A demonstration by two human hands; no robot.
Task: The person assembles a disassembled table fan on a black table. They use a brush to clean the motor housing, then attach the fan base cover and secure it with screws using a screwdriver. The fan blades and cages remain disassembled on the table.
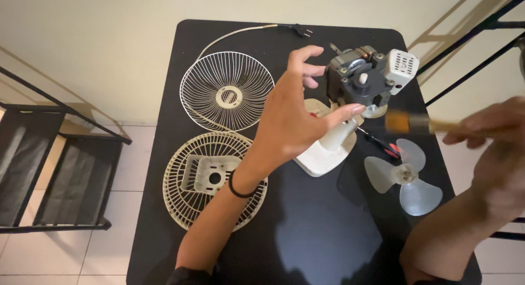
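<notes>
Right now my left hand [290, 118] is spread wide, fingertips touching the bare fan motor [361, 77], which stands upright on its white base [322, 156] at the far middle of the black worktop [317, 236]. My right hand [492, 132] has a closed grip on a paintbrush [410, 122]; it lies level, bristles pointing left toward the motor.

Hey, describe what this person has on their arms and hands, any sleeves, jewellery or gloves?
Both hands are bare, no gloves or rings showing. The left hand has a thin black band around its wrist. The right hand is motion-blurred, with no wristwear visible. Forearms are uncovered; a dark sleeve edge shows near the left elbow.
</notes>
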